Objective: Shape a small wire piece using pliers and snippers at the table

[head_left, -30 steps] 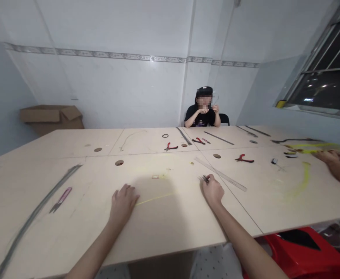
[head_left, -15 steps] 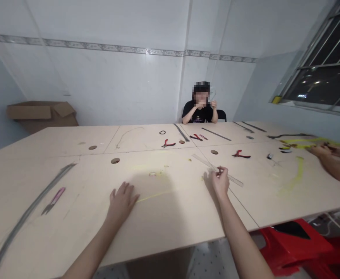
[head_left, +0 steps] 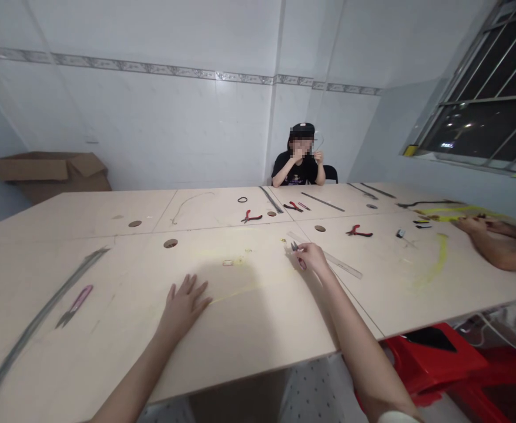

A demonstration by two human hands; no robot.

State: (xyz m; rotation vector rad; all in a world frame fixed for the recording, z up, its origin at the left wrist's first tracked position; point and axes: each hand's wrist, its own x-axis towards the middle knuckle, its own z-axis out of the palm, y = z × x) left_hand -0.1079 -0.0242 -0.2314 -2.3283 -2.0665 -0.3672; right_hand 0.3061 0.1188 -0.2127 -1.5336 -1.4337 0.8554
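In the head view, the left hand (head_left: pixel 187 308) lies open on the tabletop (head_left: pixel 235 343), fingers spread wider than before, at one end of the yellow thread (head_left: pixel 235 291), while the right hand (head_left: pixel 314 258), closed around small scissors (head_left: pixel 302 264), has shifted leftward beside the ruler (head_left: pixel 345 266).

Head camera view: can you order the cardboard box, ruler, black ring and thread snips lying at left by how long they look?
1. Cardboard box
2. Ruler, partly hidden by the right hand
3. Thread snips lying at left
4. Black ring
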